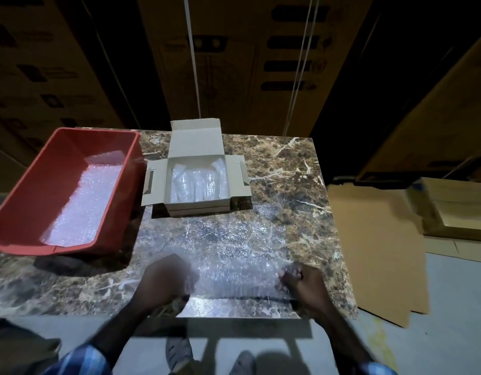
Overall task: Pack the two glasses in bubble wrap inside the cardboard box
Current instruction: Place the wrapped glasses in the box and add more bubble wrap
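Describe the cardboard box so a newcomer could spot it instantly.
Start at the brown marbled table. At its far edge, just right of the red plastic bin, sits the small grey cardboard box. Unlike the bin, its lid and side flaps are folded open, with clear bubble-wrapped bundles inside.

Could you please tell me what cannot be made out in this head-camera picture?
- Head view: glass inside the bubble wrap roll, hidden by wrap.
- Left hand and right hand: fingers motion-blurred.
- Cardboard box: contents veiled by wrap.
- Red bin: near corner cut off by the left edge.
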`<move>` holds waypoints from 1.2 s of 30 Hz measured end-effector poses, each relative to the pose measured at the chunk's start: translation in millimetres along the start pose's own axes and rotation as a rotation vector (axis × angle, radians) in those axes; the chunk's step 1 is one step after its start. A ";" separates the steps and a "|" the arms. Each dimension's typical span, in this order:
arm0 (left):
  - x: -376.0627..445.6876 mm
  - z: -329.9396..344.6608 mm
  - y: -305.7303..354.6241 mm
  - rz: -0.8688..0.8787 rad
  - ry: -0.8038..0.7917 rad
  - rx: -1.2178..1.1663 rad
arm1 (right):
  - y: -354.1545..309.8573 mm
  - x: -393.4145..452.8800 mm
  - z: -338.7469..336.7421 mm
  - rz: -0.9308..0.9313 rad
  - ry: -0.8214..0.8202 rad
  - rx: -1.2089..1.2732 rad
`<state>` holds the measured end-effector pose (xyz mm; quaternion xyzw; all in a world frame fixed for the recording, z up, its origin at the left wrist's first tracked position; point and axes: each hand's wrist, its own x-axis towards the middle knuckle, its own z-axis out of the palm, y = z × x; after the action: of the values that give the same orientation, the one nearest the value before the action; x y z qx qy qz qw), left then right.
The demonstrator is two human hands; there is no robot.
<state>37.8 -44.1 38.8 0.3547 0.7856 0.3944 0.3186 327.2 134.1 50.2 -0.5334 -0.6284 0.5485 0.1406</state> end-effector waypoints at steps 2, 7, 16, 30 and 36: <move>21.1 2.4 4.6 0.008 0.040 -0.053 | -8.9 13.4 4.2 0.068 0.065 0.145; 70.9 12.6 6.3 -0.001 0.115 -0.071 | -19.1 58.8 12.5 0.020 0.147 0.023; 97.6 37.1 -6.9 0.024 0.206 0.423 | -12.9 95.2 33.5 -0.039 0.200 -0.435; 104.8 40.9 -2.3 0.052 0.259 0.655 | -11.5 102.9 40.9 0.001 0.290 -0.798; 77.0 51.6 1.8 0.250 0.423 0.666 | -14.9 89.2 69.1 -0.361 0.511 -0.967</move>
<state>36.6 39.3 -1.8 0.4423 0.8693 0.2184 -0.0324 232.0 172.9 1.5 -0.5371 -0.8348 0.0199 0.1195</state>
